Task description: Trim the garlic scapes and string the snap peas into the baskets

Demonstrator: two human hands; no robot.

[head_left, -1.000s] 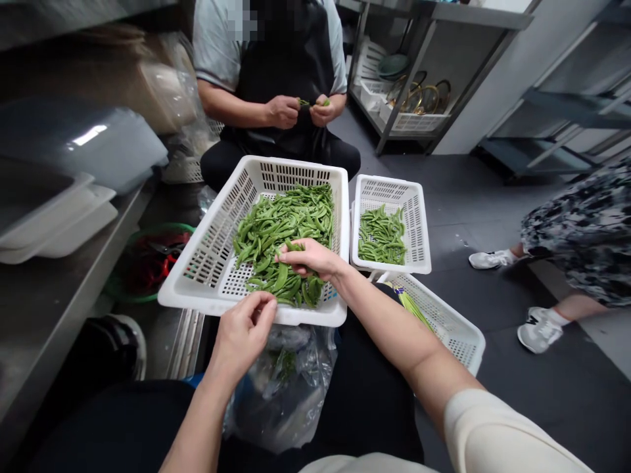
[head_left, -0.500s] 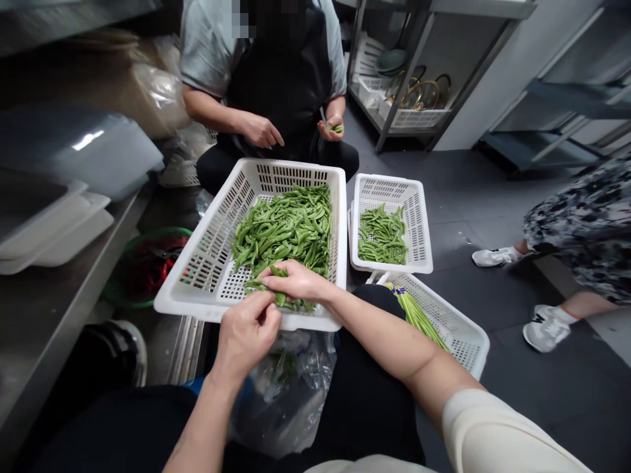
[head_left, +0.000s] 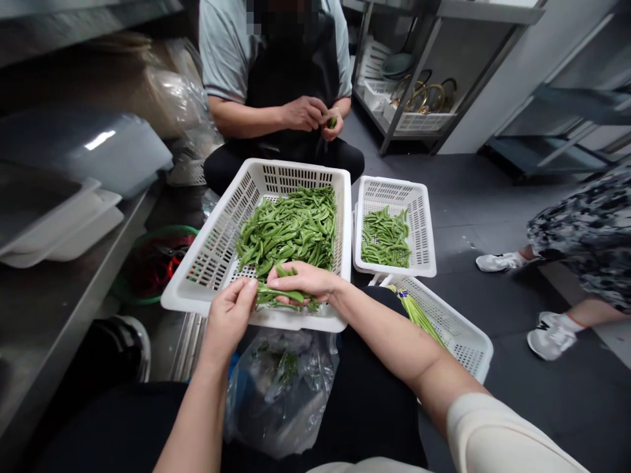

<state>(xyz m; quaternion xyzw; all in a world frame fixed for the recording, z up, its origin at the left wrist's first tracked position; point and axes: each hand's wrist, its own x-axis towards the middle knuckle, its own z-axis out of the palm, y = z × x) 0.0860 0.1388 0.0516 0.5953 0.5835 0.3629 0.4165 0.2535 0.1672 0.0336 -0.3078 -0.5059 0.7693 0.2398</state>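
My left hand (head_left: pixel 231 314) pinches the tip of a green pea pod (head_left: pixel 280 291) at the near rim of a large white basket (head_left: pixel 192 299). Cupped over that rim, my right hand (head_left: pixel 308 281) is closed around several pods and meets the same pod from the right. A heap of pea pods (head_left: pixel 290 223) fills the middle and right of the basket. Under my hands, between my legs, hangs a clear plastic bag (head_left: pixel 296 420) with some green scraps (head_left: pixel 283 364) inside.
A smaller white basket (head_left: pixel 426 223) of pods stands to the right, near a basket (head_left: pixel 476 345) of long green stalks. Opposite sits a co-worker (head_left: pixel 296 79) holding pods. A green-rimmed basin (head_left: pixel 158 233) is at left, below a metal counter (head_left: pixel 59 315). Another person's shoes (head_left: pixel 552 335) stand at right.
My left hand has opened from a fist-like curl into a pinch on a pod's tip, and that pod now stretches between my hands. The co-worker's hands have come together.
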